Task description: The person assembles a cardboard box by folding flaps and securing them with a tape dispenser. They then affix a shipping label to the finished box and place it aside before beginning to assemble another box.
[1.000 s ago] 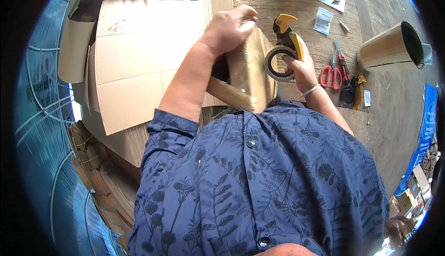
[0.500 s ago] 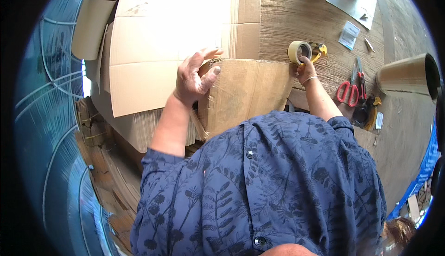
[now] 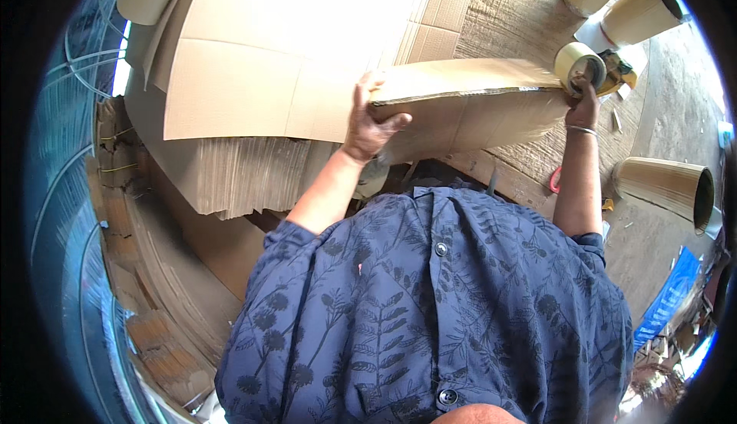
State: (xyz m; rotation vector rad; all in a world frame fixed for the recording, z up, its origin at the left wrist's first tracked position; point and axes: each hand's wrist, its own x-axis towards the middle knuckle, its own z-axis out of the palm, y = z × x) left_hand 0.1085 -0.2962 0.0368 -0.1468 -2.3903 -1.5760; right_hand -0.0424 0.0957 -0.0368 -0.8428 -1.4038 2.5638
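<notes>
Left hand (image 3: pixel 367 128) grips folded cardboard (image 3: pixel 476 117); right hand (image 3: pixel 586 105) grips tape roll (image 3: pixel 566 62).
Our right forearm (image 3: pixel 580 171) mostly hides red-handled scissors (image 3: pixel 554 181); tube (image 3: pixel 656 186) rightward.

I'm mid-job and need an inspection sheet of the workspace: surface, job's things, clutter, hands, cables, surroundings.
Surface: brown wooden worktop, partly covered by flat tan cardboard sheet.
Job's things: brown folded cardboard piece; cream ring-shaped tape roll with black-and-yellow dispenser.
Clutter: red loop handle, partly hidden; three tan tubes at right.
Hands: left hand at the folded piece's left end, grip unclear; right hand holds the tape roll.
Cables: nothing seen.
Surroundings: blue-green sheeting left; blue sheet right.
</notes>
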